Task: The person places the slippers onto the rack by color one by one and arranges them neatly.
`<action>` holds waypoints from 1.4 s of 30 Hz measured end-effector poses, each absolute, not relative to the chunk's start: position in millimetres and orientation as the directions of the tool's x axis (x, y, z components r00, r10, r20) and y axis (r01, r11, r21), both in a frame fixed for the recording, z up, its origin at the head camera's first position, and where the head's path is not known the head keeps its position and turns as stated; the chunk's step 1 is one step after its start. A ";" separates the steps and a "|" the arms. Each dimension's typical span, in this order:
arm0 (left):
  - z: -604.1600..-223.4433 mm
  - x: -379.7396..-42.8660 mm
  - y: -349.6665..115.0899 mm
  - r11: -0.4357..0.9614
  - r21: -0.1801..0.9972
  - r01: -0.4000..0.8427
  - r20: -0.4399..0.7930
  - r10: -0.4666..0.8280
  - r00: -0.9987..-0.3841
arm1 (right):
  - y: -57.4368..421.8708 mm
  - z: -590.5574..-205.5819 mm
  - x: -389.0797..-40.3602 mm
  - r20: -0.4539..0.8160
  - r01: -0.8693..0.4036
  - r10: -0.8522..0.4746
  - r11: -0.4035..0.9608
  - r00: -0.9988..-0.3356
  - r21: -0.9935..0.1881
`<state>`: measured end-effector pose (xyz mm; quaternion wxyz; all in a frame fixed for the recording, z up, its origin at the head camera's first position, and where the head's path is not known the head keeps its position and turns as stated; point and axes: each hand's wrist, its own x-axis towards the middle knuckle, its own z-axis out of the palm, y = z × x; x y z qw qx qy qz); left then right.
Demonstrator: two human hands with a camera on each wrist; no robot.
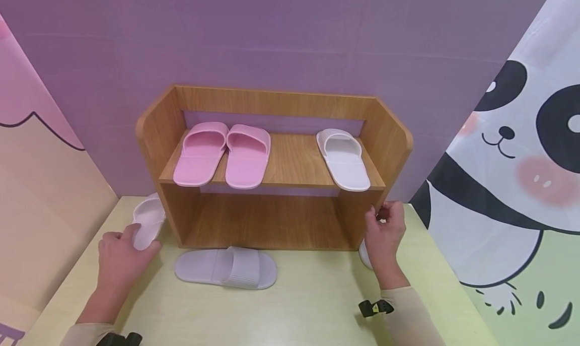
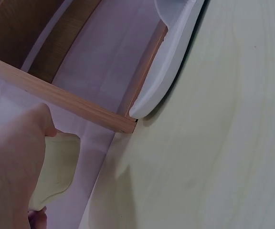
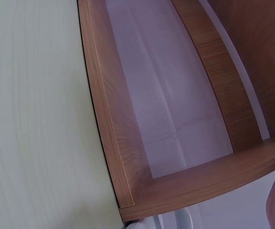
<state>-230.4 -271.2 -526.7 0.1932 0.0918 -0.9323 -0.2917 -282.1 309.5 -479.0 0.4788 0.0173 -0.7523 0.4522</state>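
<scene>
At the left of the wooden shoe rack (image 1: pixel 272 190), my left hand (image 1: pixel 123 255) grips the sole end of a pale slipper (image 1: pixel 147 225). In the left wrist view, the slipper's end (image 2: pixel 58 167) shows between thumb and fingers. My right hand (image 1: pixel 386 230), fingers bent, holds the front edge of the rack's right side panel; its fingertips are partly hidden. Partly behind that hand is another white slipper (image 1: pixel 365 255). A greyish-white slipper (image 1: pixel 246 268) lies sideways in front of the rack.
On the upper shelf stand two pink slippers (image 1: pixel 201 154) at the left and one white slipper (image 1: pixel 346 162) at the right. The rack stands on a pale wood table (image 1: pixel 308 305), against a purple backdrop (image 1: pixel 281 44). A panda-printed panel (image 1: pixel 507 149) rises at the right.
</scene>
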 end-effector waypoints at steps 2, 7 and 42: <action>-525.3 -230.9 -271.3 0.814 0.578 -0.060 0.315 -0.290 -0.904 | 309.5 -478.9 -282.1 0.737 -0.462 0.406 0.589 -0.540 -0.663; -520.6 -231.4 -270.6 0.815 0.577 -0.051 0.353 -0.305 -0.885 | 309.5 -478.3 -282.1 0.732 -0.459 0.409 0.585 -0.545 -0.669; -455.0 -233.0 -258.9 0.791 0.593 0.151 0.676 -0.386 -0.628 | 300.3 -470.4 -278.4 0.744 -0.455 0.422 0.600 -0.518 -0.658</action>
